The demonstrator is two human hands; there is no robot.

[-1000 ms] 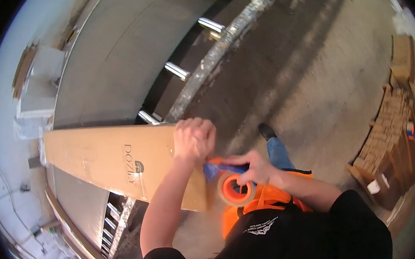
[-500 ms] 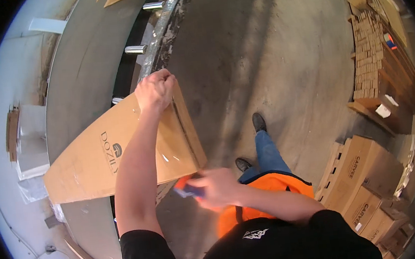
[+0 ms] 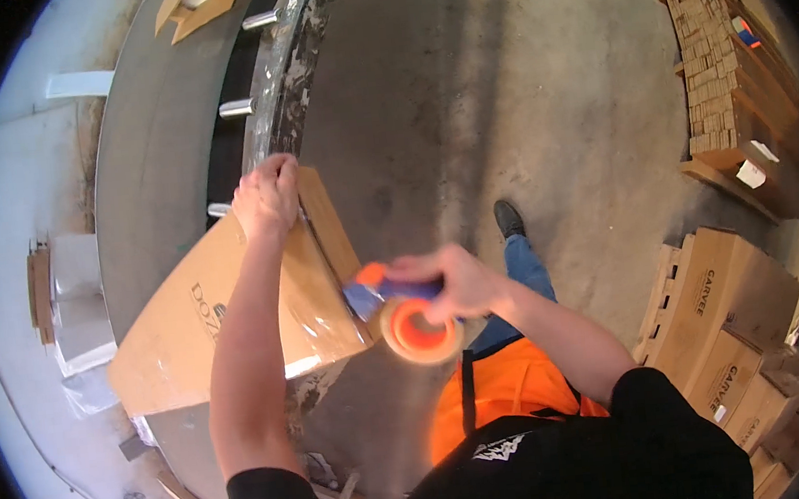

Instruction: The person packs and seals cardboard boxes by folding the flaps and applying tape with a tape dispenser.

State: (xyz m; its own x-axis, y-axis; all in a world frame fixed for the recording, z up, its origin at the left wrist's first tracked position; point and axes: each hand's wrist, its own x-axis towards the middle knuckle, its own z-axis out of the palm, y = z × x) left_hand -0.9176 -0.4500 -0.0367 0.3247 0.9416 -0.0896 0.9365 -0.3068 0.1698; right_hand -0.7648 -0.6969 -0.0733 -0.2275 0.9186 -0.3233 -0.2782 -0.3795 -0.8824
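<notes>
A large brown cardboard box (image 3: pixel 174 353) leans across the edge of the conveyor, tilted. My left hand (image 3: pixel 266 195) is closed over its far upper corner, fingers curled round the edge. In my right hand (image 3: pixel 465 280) is a blue and orange tape dispenser (image 3: pixel 408 288), slightly blurred, with a roll of tape (image 3: pixel 424 334) on it. The dispenser's head is at the box's narrow right end, near the lower corner. Shiny clear tape (image 3: pixel 316 334) lies on the box near that corner. My right fingers wrap round the dispenser's handle.
The grey conveyor belt (image 3: pixel 145 158) runs along the left, bordered by a metal rail (image 3: pixel 283 63) with short rollers. Another cardboard piece (image 3: pixel 203 7) lies farther up the belt. Stacked flat cardboard (image 3: pixel 710 75) and brown boxes (image 3: pixel 710 282) stand on the right. Concrete floor (image 3: pixel 584 68) lies between.
My right hand has brought the tape dispenser from below the box's near corner up beside its narrow end. My left hand keeps its hold. More shiny tape shows at the corner.
</notes>
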